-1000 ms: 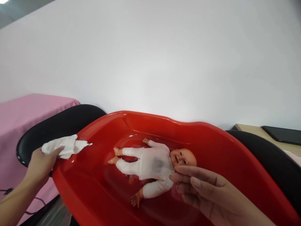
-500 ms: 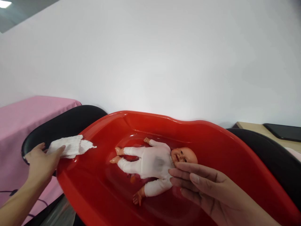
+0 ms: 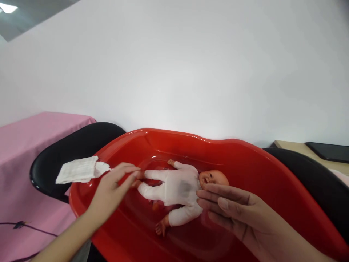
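A baby doll (image 3: 178, 187) in white clothing lies on its back in shallow water inside a red plastic tub (image 3: 245, 160), head to the right. My right hand (image 3: 234, 211) has its fingers stretched out, and they rest against the doll's neck and shoulder. My left hand (image 3: 114, 183) reaches into the tub with fingers extended and touches the doll's feet. A folded white cloth (image 3: 80, 170) lies on the tub's left rim, free of my hand.
A black rounded seat or tray (image 3: 71, 151) sits under the tub at the left, another black surface (image 3: 313, 178) at the right. A pink-covered table (image 3: 27, 134) stands at far left. A dark flat device (image 3: 328, 151) lies on a wooden desk at far right.
My left hand let go of the white cloth on the rim and moved right into the tub to the doll's feet. The right hand stayed by the doll's neck.
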`<action>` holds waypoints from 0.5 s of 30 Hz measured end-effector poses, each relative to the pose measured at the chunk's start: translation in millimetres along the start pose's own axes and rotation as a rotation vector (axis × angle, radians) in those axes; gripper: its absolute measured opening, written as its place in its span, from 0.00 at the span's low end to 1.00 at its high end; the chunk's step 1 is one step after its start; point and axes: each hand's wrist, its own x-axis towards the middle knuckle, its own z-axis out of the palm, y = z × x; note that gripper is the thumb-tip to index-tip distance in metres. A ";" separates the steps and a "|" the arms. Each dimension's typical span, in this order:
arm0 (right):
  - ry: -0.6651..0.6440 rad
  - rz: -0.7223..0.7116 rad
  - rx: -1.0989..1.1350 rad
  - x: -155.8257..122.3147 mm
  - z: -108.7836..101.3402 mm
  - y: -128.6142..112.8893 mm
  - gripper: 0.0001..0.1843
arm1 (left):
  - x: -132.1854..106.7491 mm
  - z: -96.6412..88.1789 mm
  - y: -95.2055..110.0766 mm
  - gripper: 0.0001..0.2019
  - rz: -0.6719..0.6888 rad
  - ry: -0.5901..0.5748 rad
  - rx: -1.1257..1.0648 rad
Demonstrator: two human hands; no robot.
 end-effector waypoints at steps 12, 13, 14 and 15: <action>0.003 0.096 0.006 3.2 4.7 -1.8 0.27 | -12.5 51.3 139.5 0.15 0.007 -0.547 -0.458; -0.007 0.101 -0.013 4.3 3.8 0.1 0.28 | -14.5 53.9 138.7 0.16 0.024 -0.552 -0.446; -0.017 0.104 -0.039 5.6 2.5 2.6 0.29 | -16.9 55.9 137.3 0.16 0.044 -0.562 -0.430; -0.024 0.100 -0.074 7.0 1.0 5.5 0.30 | -19.3 57.3 135.3 0.17 0.072 -0.595 -0.393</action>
